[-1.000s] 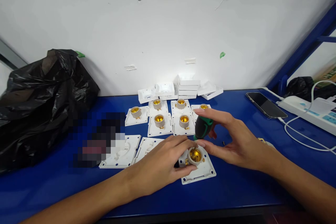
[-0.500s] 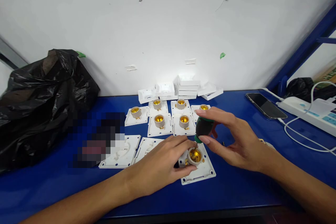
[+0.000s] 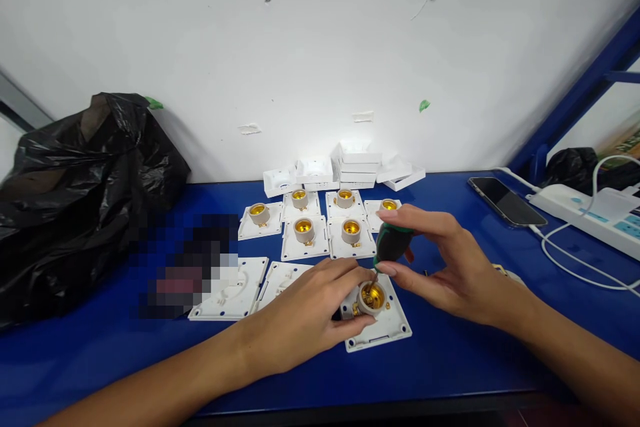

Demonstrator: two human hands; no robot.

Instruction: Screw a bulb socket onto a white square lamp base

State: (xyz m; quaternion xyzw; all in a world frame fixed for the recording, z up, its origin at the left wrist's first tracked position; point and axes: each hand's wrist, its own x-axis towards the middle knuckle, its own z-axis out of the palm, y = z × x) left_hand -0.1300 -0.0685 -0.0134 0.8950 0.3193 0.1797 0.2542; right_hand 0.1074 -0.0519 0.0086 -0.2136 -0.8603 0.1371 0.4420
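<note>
The left hand [image 3: 305,313] rests on the blue table [image 3: 450,360] nearest the camera, fingers curled around the lamp socket [image 3: 372,298] and its white base plate [image 3: 383,330]. The thumb and forefinger press against the socket's rim, which keeps the plate flat and prevents it from turning under the tool.

The right hand [image 3: 450,273] sits just beyond and to the right. Its thumb and fingers close in a narrow pinch around the green-and-black handle of a short screwdriver [image 3: 390,243]. The tool stands nearly upright, tilted slightly away from the person, with its tip down inside the brass cup of the socket. This upright stance lines the shaft up with a screw seated at the bottom of the cup; the screw itself is too small to make out.

To the left of the held plate lie two face-down white plates [image 3: 235,288], within reach of the left hand. Farther back, six finished-looking sockets [image 3: 325,217] sit in two rows on their plates, grouped close together and clear of the hands. Behind them, against the wall [image 3: 320,47], is a stack of white covers [image 3: 357,165].

At the far right lie a phone [image 3: 505,200] and a power strip [image 3: 590,213] with its white cable. A black bag [image 3: 75,193] occupies the left end of the table.
</note>
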